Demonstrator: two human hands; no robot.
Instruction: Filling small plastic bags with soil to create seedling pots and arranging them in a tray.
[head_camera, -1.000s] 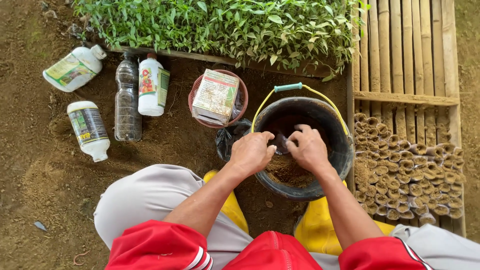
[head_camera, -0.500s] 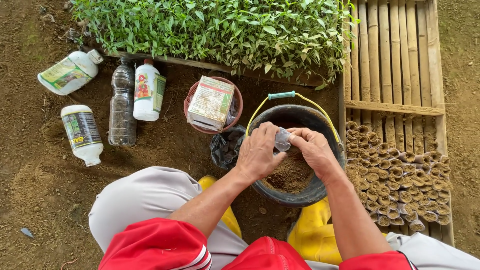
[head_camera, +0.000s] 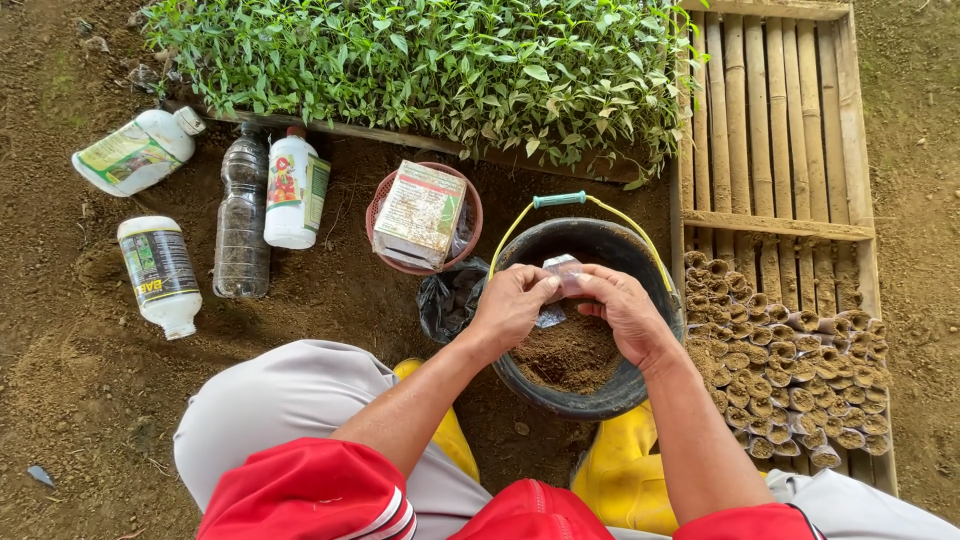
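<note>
My left hand (head_camera: 513, 305) and my right hand (head_camera: 620, 308) meet above a black bucket (head_camera: 598, 243) that is partly filled with brown soil (head_camera: 570, 355). Both hands pinch a small clear plastic bag (head_camera: 563, 272) between thumbs and fingers, holding it over the soil. The bucket has a yellow wire handle with a teal grip (head_camera: 558, 200). It stands on the dirt between my yellow boots (head_camera: 625, 470).
A bamboo tray (head_camera: 775, 150) at right holds several small soil-filled bags (head_camera: 790, 365). A bed of green seedlings (head_camera: 420, 70) runs along the top. Three white bottles and a clear bottle (head_camera: 241, 215) lie at left. A red basket (head_camera: 470, 215) holds a packet; a black bag (head_camera: 450, 300) lies beside the bucket.
My hands have lifted out of the bucket's soil and now hold the small clear bag up between them. The view has drifted slightly.
</note>
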